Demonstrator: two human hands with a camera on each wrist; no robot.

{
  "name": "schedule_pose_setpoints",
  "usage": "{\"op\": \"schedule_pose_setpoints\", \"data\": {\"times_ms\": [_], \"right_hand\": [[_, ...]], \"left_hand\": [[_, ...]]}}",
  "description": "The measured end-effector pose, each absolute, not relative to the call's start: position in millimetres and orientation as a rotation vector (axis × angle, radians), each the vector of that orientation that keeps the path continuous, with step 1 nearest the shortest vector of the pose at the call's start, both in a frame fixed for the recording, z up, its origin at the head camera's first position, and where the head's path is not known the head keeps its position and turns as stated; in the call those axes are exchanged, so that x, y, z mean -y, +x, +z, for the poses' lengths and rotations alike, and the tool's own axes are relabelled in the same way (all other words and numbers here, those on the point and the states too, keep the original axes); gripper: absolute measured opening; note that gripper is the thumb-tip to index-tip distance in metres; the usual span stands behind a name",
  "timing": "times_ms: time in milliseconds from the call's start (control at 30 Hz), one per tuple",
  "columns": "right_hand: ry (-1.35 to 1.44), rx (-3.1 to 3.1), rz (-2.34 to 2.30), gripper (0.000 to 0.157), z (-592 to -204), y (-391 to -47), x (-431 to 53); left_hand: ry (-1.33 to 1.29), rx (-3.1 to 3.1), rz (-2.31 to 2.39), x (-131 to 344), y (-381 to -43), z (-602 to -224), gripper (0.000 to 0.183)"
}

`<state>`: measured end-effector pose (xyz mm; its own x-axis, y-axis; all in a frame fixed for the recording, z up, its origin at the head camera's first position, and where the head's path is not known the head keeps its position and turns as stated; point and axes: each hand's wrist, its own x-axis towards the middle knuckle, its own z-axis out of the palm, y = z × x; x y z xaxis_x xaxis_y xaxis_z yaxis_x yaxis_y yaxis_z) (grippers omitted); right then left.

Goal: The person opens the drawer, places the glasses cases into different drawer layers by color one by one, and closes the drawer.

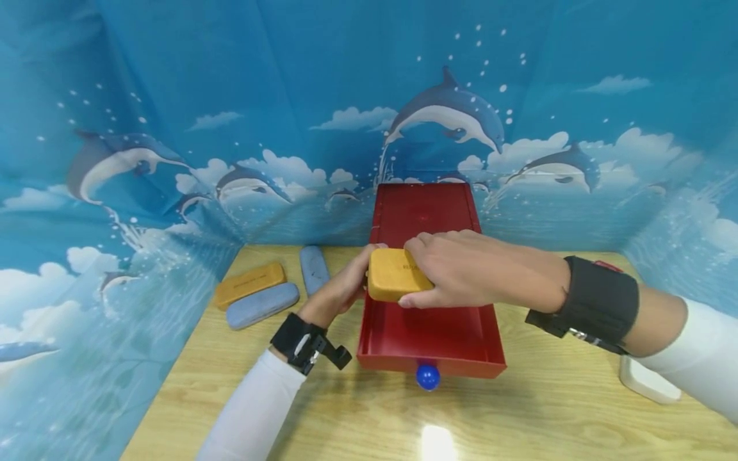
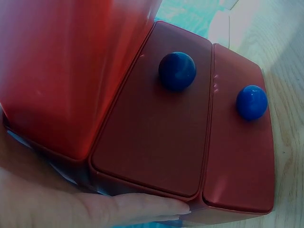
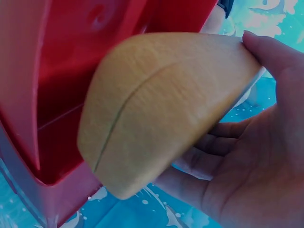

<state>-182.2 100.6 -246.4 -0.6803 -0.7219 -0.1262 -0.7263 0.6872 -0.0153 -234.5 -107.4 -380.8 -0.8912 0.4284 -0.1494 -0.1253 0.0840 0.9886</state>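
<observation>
My right hand (image 1: 461, 269) grips a yellow glasses case (image 1: 389, 275) above the pulled-out top drawer (image 1: 398, 363) of a red cabinet (image 1: 423, 208). In the right wrist view, the case (image 3: 142, 109) is tilted, its seam facing the camera, with thumb and fingers on opposite sides. My left hand (image 1: 348, 282) is at the cabinet's left side, partly hidden behind the case. The left wrist view has its straight fingers lying along the cabinet's side, beside two closed drawer fronts (image 2: 152, 128) with blue knobs.
Left of the cabinet lie another yellow case (image 1: 250, 285) and two blue-grey cases, one angled (image 1: 262, 306) and one upright-pointing (image 1: 313, 269). A white object (image 1: 648, 379) sits at the right under my forearm. Dolphin-printed curtain (image 1: 323, 77) surrounds the wooden table (image 1: 230, 378).
</observation>
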Motion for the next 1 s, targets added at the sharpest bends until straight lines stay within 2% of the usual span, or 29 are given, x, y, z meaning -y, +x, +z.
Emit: {"op": "schedule_pose_setpoints", "data": {"times_ms": [100,300,467,733,1000], "right_hand": [[-1.172,-2.743,0.066,0.071,-249,-185,-99],[-1.099,-2.650,0.083,0.069,-252,-187,-93],[-1.116,-2.629,0.185,0.070,-260,-185,-86],[-1.182,-2.605,0.152,0.059,-278,-187,-88],[-1.285,-2.572,0.263,0.060,-291,-193,-83]], "left_hand": [[0.301,-1.970,1.847,108,-235,-380,0.049],[0.256,-1.939,1.793,110,-237,-379,0.068],[0.215,-1.935,1.793,109,-237,-378,0.064],[0.227,-1.949,1.792,108,-238,-380,0.064],[0.242,-1.945,1.800,110,-237,-378,0.063]]}}
